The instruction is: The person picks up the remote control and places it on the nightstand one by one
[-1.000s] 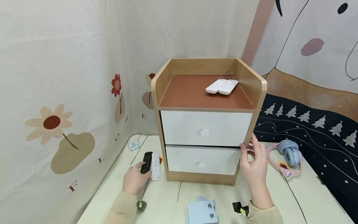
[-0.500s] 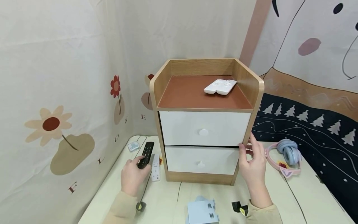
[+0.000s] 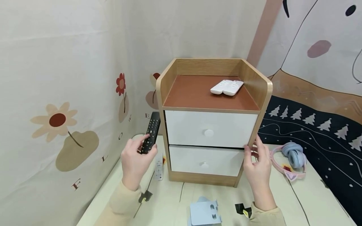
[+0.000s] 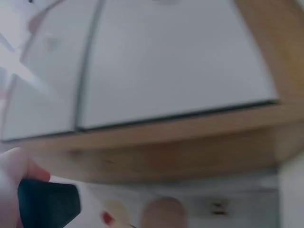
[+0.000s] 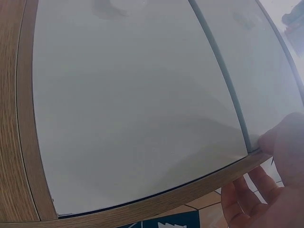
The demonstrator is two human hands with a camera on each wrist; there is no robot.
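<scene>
My left hand (image 3: 135, 163) holds a black remote control (image 3: 152, 130) between thumb and fingers, raised above the table left of a small wooden cabinet (image 3: 195, 178). In the left wrist view the remote's dark end (image 4: 47, 204) shows blurred at the lower left. My right hand (image 3: 258, 168) grips the cabinet's right side edge, thumb on the front and fingers around the side, level with the gap between its white upper drawer (image 3: 183, 128) and lower drawer (image 3: 186, 160). Two white remotes (image 3: 219, 87) lie side by side on the brown top.
Another white remote (image 3: 159, 169) lies on the table near the cabinet's left side. Pink and blue headphones (image 3: 295, 155) rest at the right. Nearer the front are a pale blue bookend-like plate (image 3: 202, 215) and black tape pieces (image 3: 145, 197). Printed cloth (image 3: 85, 62) hangs behind.
My left hand has lifted the black remote from beside the white one, up and slightly right, its far end now higher. My right hand has kept its grip on the cabinet edge.
</scene>
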